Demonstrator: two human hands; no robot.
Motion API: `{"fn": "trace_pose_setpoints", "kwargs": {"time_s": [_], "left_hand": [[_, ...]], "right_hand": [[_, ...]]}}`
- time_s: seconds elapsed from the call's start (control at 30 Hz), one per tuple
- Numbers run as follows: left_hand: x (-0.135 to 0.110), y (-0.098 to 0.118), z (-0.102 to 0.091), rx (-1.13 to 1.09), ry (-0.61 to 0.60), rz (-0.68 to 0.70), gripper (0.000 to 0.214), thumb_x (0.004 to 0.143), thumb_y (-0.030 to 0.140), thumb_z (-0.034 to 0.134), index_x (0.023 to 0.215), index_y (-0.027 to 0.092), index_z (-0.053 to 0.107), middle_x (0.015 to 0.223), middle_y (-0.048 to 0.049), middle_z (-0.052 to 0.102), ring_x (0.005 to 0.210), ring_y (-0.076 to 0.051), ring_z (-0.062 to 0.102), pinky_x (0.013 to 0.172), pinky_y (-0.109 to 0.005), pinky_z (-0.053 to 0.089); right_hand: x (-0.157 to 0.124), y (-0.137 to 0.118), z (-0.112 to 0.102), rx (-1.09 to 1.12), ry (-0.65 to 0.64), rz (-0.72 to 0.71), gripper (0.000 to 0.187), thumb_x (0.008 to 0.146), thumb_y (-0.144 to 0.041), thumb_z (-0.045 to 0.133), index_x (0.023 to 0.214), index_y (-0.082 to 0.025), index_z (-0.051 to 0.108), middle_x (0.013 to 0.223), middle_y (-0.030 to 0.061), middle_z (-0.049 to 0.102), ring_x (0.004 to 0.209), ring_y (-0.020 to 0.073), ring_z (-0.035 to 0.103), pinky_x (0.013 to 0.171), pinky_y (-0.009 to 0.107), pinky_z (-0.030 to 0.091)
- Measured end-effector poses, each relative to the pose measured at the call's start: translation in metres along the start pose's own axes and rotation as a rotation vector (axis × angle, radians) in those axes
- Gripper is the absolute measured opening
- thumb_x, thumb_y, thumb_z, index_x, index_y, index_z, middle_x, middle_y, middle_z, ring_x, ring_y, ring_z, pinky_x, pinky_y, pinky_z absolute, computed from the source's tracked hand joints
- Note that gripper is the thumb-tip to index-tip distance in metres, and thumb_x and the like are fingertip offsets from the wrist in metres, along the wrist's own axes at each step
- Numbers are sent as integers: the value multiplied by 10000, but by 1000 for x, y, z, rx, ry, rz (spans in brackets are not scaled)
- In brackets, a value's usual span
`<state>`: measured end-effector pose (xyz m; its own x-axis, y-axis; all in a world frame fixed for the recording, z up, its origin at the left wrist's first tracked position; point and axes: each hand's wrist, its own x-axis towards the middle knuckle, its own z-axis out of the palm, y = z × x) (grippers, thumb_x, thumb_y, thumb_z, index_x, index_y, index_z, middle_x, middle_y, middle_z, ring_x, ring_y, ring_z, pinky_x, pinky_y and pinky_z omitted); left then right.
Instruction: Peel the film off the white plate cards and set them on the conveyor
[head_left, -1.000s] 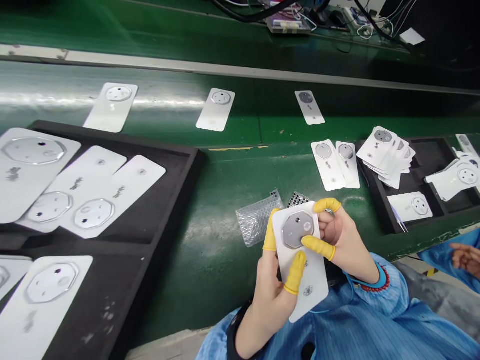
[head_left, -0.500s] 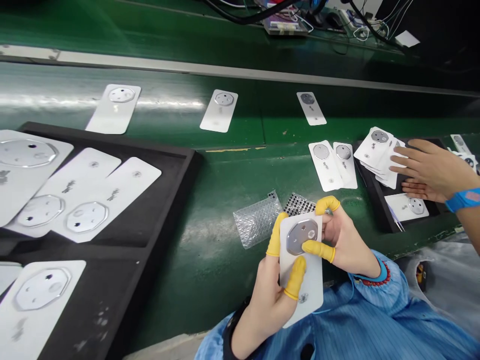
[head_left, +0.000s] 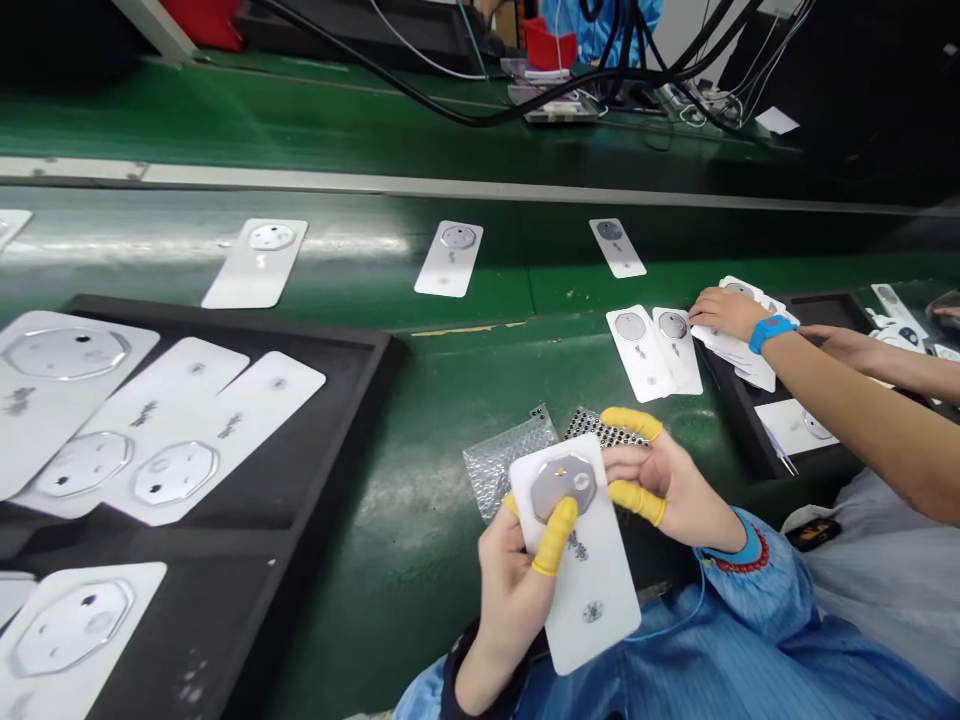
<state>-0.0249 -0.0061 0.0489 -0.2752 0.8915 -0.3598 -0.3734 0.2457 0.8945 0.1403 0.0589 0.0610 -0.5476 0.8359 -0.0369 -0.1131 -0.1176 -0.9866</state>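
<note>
My left hand [head_left: 517,565], with yellow finger cots, grips a white phone back cover [head_left: 596,580] near its top left. Its thumb presses beside the grey octagonal camera plate [head_left: 555,480], where a small yellowish spot shows at one hole. Beside the cover's right edge is my right hand [head_left: 664,485], index finger and thumb apart, also in yellow cots; whether a fingertip touches the edge I cannot tell. Behind the cover lie a sheet of small black dots [head_left: 592,425] and a clear bubble-wrap bag [head_left: 506,455], both partly hidden.
At left a black tray [head_left: 330,450] holds several white covers. More covers, such as one white cover [head_left: 450,260], lie along the green bench [head_left: 420,420]. On the right a co-worker's hand [head_left: 727,310] rests on stacked covers over another black tray [head_left: 742,420]. Cables [head_left: 480,115] hang at the back.
My right hand has come off the cover's face to its right side. My left hand holds the cover, shifted left and tilted. The co-worker's arm has reached over the stack.
</note>
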Motion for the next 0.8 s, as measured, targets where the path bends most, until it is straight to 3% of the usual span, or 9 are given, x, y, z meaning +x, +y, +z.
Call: {"fn": "trace_pose_setpoints", "kwargs": {"time_s": [0.1,0.2,0.27,0.33,0.43,0.5,0.57,0.7,0.8], "left_hand": [[6,-2,-14,53,202,39,425,672,448,821,939,147,684,747,-55,747,543,-174,656,490,-238,541],[19,-1,-29,180,231,101,613,724,447,774,1237,168,587,1008,-109,744,782,-249,716,621,-295,577],[30,0,-38,314,259,239,820,744,419,746,1446,190,389,1325,-145,610,1147,-301,619,875,-349,537],[40,-2,-44,474,253,301,803,750,408,708,1455,181,398,1418,-139,537,1290,-322,502,1019,-383,433],[47,-5,-44,573,54,129,460,740,427,648,1093,140,718,1079,-131,737,987,-345,656,854,-405,489],[46,-7,-34,512,-96,47,349,711,461,644,789,143,765,768,-100,753,708,-291,657,658,-352,484],[43,-9,-19,430,-190,32,371,698,510,645,596,160,714,584,-64,689,576,-236,600,557,-305,443],[38,-16,6,290,-287,-27,425,699,563,667,564,161,690,558,-41,661,553,-196,579,558,-286,466],[39,-21,11,231,-273,-67,398,691,547,701,624,155,718,597,-44,679,554,-187,580,573,-289,483]], "right_hand": [[-9,16,-16,-432,218,-100,524,926,-349,617,1400,-297,398,1329,105,598,1241,249,578,1049,485,477],[-20,47,-28,-927,282,-80,363,898,-303,646,1257,-271,601,1480,109,462,1426,347,334,1131,662,272],[-24,64,-36,-1040,269,-86,226,923,-251,597,1134,-255,679,1453,107,496,1419,361,341,1102,704,273],[-25,68,-43,-1001,273,-143,207,946,-201,546,1080,-241,699,1350,109,591,1326,313,484,1070,623,394],[-22,47,-51,-895,258,-257,209,939,-179,565,1095,-234,692,1249,101,654,1152,234,625,967,441,537],[-19,26,-54,-877,223,-333,230,931,-166,583,1127,-238,679,1252,101,652,1142,222,627,953,411,544],[-16,8,-53,-903,167,-393,252,931,-151,582,1151,-242,664,1263,104,645,1173,227,607,1019,455,493],[-9,-6,-50,-1000,5,-343,283,940,-131,547,1180,-249,638,1304,99,621,1280,256,529,1147,615,259],[-3,-3,-41,-935,-5,-312,266,921,-135,568,1165,-215,635,1270,113,623,1244,245,547,1109,545,363]]}}
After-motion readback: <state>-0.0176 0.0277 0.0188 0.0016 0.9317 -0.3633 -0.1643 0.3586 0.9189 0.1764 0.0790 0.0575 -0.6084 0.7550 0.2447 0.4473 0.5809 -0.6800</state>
